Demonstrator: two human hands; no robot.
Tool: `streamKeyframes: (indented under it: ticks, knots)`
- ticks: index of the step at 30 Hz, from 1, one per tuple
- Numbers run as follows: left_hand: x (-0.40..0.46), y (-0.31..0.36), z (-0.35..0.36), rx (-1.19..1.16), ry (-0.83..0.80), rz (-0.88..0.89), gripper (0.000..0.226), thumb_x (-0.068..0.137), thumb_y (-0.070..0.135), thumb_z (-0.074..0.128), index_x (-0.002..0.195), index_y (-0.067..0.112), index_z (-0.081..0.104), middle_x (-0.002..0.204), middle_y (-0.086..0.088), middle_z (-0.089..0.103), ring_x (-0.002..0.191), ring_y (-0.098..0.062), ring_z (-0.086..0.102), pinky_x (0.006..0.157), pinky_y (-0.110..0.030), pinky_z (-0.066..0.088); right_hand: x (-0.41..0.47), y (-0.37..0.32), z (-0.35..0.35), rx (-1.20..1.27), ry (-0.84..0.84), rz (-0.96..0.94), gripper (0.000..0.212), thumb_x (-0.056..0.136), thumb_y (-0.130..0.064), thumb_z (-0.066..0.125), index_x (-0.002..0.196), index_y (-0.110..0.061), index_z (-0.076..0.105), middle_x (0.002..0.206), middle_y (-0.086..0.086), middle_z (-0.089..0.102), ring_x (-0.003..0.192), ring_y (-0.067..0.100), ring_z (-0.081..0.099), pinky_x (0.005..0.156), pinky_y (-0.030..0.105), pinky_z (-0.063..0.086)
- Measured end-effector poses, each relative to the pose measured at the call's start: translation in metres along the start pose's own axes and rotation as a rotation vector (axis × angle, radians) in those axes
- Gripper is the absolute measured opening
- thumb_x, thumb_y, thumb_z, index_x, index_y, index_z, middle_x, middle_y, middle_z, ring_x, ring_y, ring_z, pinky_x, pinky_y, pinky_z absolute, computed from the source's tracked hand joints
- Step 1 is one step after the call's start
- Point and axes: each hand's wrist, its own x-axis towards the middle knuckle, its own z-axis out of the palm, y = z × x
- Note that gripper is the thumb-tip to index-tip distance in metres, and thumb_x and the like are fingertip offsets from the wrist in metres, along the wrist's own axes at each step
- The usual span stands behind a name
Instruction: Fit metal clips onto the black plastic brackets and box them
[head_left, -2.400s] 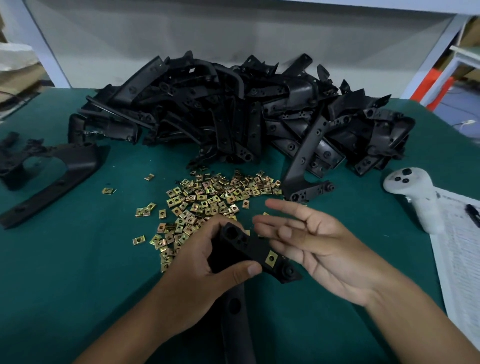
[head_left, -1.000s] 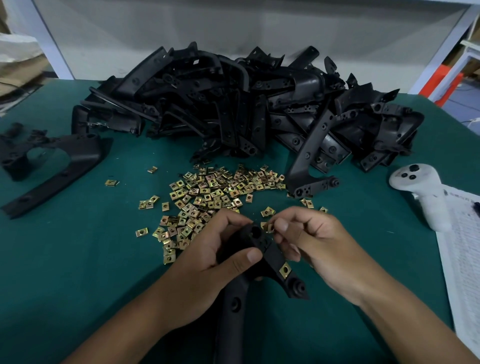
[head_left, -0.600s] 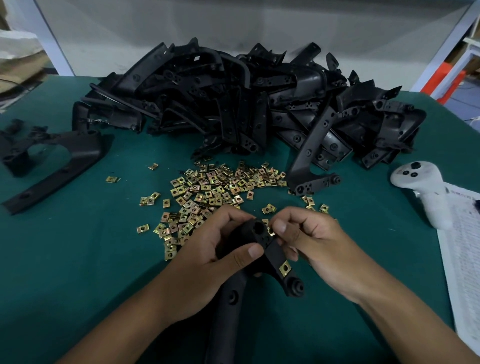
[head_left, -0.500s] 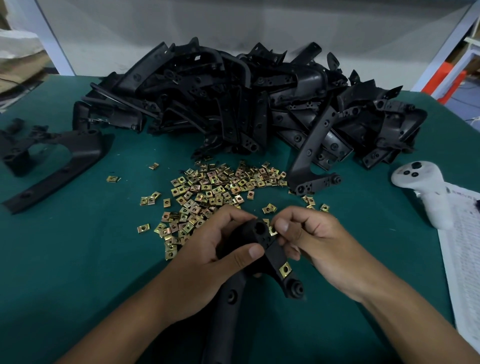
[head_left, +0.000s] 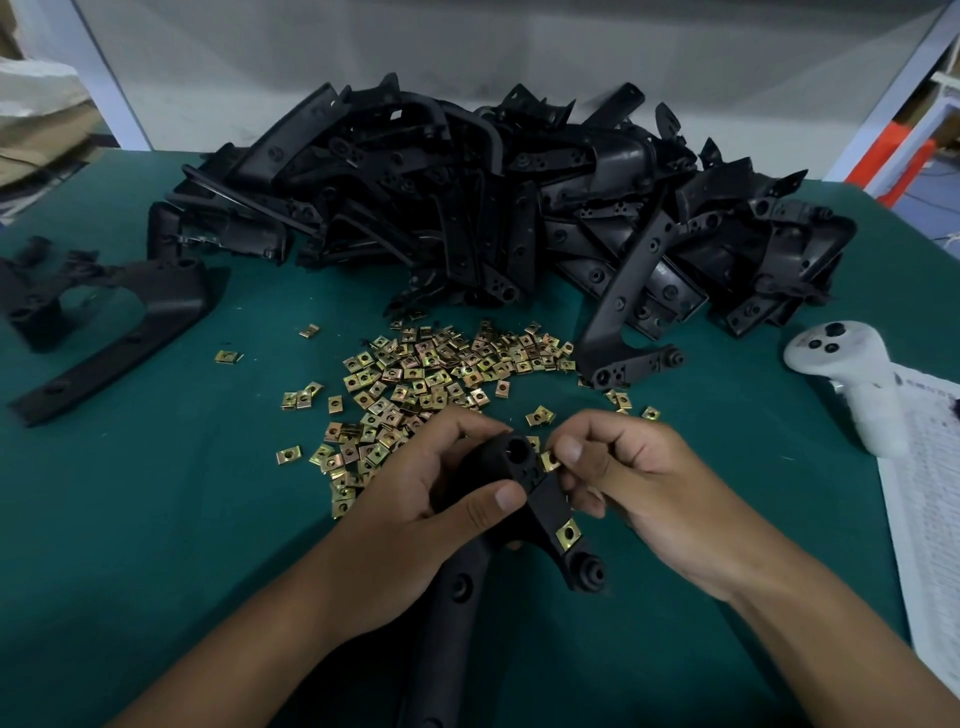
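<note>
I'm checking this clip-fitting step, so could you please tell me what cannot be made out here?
- Clip: head view, right hand fingertips cover it; seating unclear.
- Bracket: left hand hides its middle; bottom edge cuts its stem.
- Paper: right edge cuts it; print too small.
- Box: not in view.

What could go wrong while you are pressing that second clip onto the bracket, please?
The right hand pinches the small clip by its edge at the bracket; it might slip and drop among the loose clips, or seat crooked. The left hand grips the bracket only near its top, so it may twist under the push. The bracket pile looks loosely stacked and could slide onto the loose clips.
</note>
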Motion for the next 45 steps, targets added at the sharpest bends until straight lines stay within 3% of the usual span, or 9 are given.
streamKeyframes:
  ticks: [10,14,19,27,30,34,37,41,45]
  knots:
    - [-0.001,0.003,0.001,0.108,-0.027,0.030,0.021,0.088,0.034,0.069,0.108,0.033,0.064,0.096,0.015,0.069,0.091,0.000,0.065,0.076,-0.011,0.049,-0.002,-0.003,-0.010,-0.225,-0.103,-0.040,0.024,0.094,-0.048,0.061,0.083,-0.028,0.070,0.069,-0.012,0.058,0.065,0.003,0.051,0.063,0.016,0.041]
    - [-0.001,0.004,-0.001,0.114,-0.049,0.018,0.020,0.085,0.036,0.070,0.105,0.037,0.067,0.093,0.016,0.067,0.089,0.001,0.064,0.075,-0.011,0.048,-0.003,-0.006,-0.014,-0.311,-0.148,-0.061,0.033,0.092,-0.056,0.060,0.087,-0.024,0.070,0.075,-0.011,0.062,0.073,0.003,0.058,0.069,0.014,0.044]
    - [0.000,0.006,-0.003,0.074,-0.093,-0.014,0.021,0.084,0.032,0.073,0.104,0.033,0.069,0.089,0.016,0.067,0.085,-0.003,0.065,0.075,-0.017,0.051,-0.005,-0.009,-0.014,-0.346,-0.135,-0.058,0.024,0.090,-0.049,0.062,0.084,-0.027,0.071,0.072,-0.010,0.065,0.071,0.002,0.060,0.068,0.013,0.045]
    - [0.001,0.009,-0.003,0.063,-0.049,-0.027,0.020,0.086,0.030,0.074,0.104,0.031,0.067,0.090,0.010,0.069,0.083,-0.006,0.067,0.073,-0.017,0.051,-0.008,-0.007,-0.006,-0.362,-0.016,-0.076,0.030,0.088,-0.057,0.060,0.083,-0.030,0.073,0.070,-0.007,0.066,0.067,0.000,0.058,0.064,0.009,0.042]
    - [0.001,0.009,-0.005,0.104,-0.038,-0.040,0.020,0.088,0.032,0.074,0.105,0.034,0.065,0.091,0.009,0.069,0.082,-0.006,0.066,0.072,-0.016,0.050,-0.010,-0.008,0.000,-0.375,0.049,-0.093,0.023,0.092,-0.051,0.063,0.082,-0.033,0.074,0.072,-0.011,0.069,0.070,-0.001,0.063,0.064,0.005,0.042]
    - [0.001,0.007,-0.005,0.094,-0.022,-0.023,0.020,0.088,0.031,0.075,0.104,0.035,0.066,0.090,0.009,0.069,0.084,-0.007,0.065,0.073,-0.015,0.049,-0.011,-0.010,0.006,-0.399,0.075,-0.067,0.022,0.082,-0.051,0.061,0.081,-0.035,0.075,0.072,-0.011,0.070,0.071,-0.001,0.064,0.064,0.007,0.043]
    - [0.003,0.005,-0.003,0.049,0.026,-0.005,0.021,0.087,0.032,0.076,0.105,0.033,0.066,0.094,0.006,0.071,0.086,-0.009,0.067,0.074,-0.017,0.052,-0.010,-0.007,0.015,-0.278,0.175,-0.031,0.026,0.078,-0.051,0.061,0.080,-0.031,0.077,0.071,-0.008,0.072,0.067,-0.002,0.063,0.060,0.008,0.044]
    - [0.002,0.003,-0.003,0.044,0.048,0.013,0.021,0.087,0.033,0.078,0.103,0.034,0.065,0.093,0.007,0.071,0.085,-0.009,0.067,0.073,-0.017,0.052,-0.011,0.001,0.030,-0.108,0.255,0.036,0.030,0.081,-0.057,0.071,0.084,-0.028,0.079,0.067,0.003,0.072,0.060,0.009,0.063,0.053,0.021,0.048]
    - [0.001,0.000,-0.001,0.117,0.115,0.050,0.024,0.084,0.036,0.080,0.103,0.038,0.064,0.096,0.010,0.073,0.084,-0.003,0.069,0.071,-0.013,0.051,-0.009,0.010,0.035,0.118,0.246,0.143,0.064,0.062,-0.068,0.078,0.094,-0.013,0.077,0.088,0.039,0.063,0.075,0.032,0.058,0.072,0.048,0.042]
